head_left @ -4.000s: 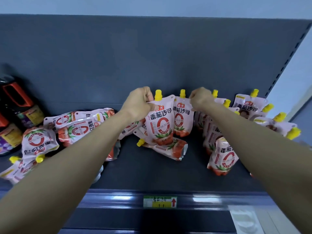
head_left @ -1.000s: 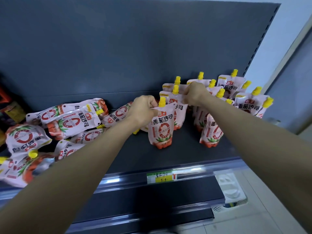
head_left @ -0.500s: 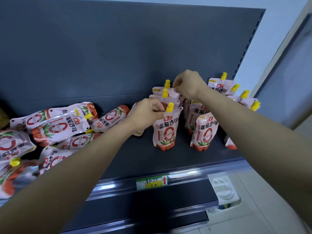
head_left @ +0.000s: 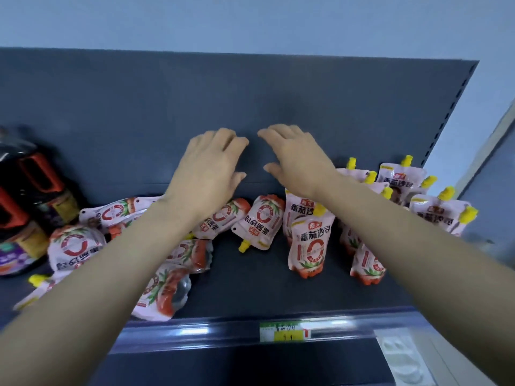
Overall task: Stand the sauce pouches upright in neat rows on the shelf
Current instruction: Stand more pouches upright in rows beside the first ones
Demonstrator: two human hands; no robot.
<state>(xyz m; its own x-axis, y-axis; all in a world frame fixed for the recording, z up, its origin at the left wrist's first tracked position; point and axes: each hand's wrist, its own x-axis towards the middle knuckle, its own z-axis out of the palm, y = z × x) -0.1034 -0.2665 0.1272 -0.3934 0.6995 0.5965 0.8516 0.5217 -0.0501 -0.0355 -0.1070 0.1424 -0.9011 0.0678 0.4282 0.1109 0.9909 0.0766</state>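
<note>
Pink sauce pouches with yellow caps fill the dark shelf (head_left: 250, 291). On the right, several stand upright in rows, the front one (head_left: 310, 245) just below my right wrist, another (head_left: 367, 264) beside it. On the left, a heap of pouches (head_left: 164, 285) lies flat, and one upside-down pouch (head_left: 260, 222) leans in the middle. My left hand (head_left: 207, 174) and my right hand (head_left: 295, 160) hover raised above the pouches, fingers spread, holding nothing.
Dark bottles with red handles (head_left: 25, 201) stand at the far left of the shelf. A green and yellow price tag (head_left: 282, 331) sits on the shelf's front rail. The grey back panel (head_left: 250, 101) rises behind, and the shelf ends at the right upright.
Both hands have let go of the pouch tops and lifted up with fingers spread. The view has swung back left and up, so the heap and bottles show again.
</note>
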